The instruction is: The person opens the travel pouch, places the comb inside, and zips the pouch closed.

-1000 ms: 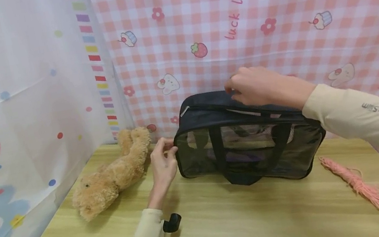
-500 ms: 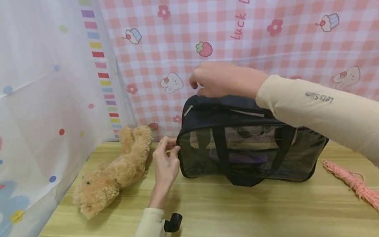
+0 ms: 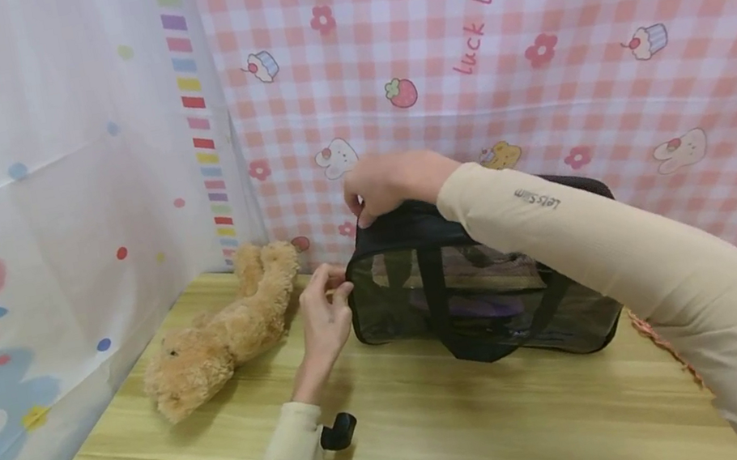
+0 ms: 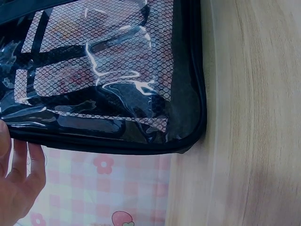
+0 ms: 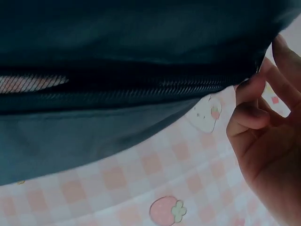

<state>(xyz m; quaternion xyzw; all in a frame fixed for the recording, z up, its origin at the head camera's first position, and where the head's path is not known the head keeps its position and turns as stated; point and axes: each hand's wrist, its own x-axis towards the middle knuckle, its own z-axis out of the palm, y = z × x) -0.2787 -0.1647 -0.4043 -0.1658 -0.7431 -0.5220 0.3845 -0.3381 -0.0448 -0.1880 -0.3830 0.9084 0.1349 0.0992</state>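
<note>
A black carry bag [image 3: 403, 298] with see-through sides, mesh panels and black strap handles [image 3: 436, 300] stands on the table. My left hand [image 3: 325, 311] pinches its left side edge between thumb and fingers; the left wrist view shows those fingers [image 4: 35, 162] at the bag's piping. Over the bag's top left corner, my right hand [image 3: 397, 180] has its curled fingers and thumb at the end of the zipper [image 5: 188, 85], pinching the zipper pull, which is mostly hidden by them. A narrow gap in the zipper shows pinkish mesh. Something purple [image 3: 486, 306] shows through the front panel.
A tan teddy bear [image 3: 232, 336] lies on the wood-grain table [image 3: 448, 430] at the left. Behind hangs a pink checked cloth [image 3: 435, 21]. Pink cord [image 3: 662, 343] peeks out beside the right sleeve [image 3: 609, 253], which covers the rest of it.
My right hand has moved left along the bag's top and down to the zipper's left end. Its sleeve now covers the clock-like item and most of the cord. My left hand keeps its grip.
</note>
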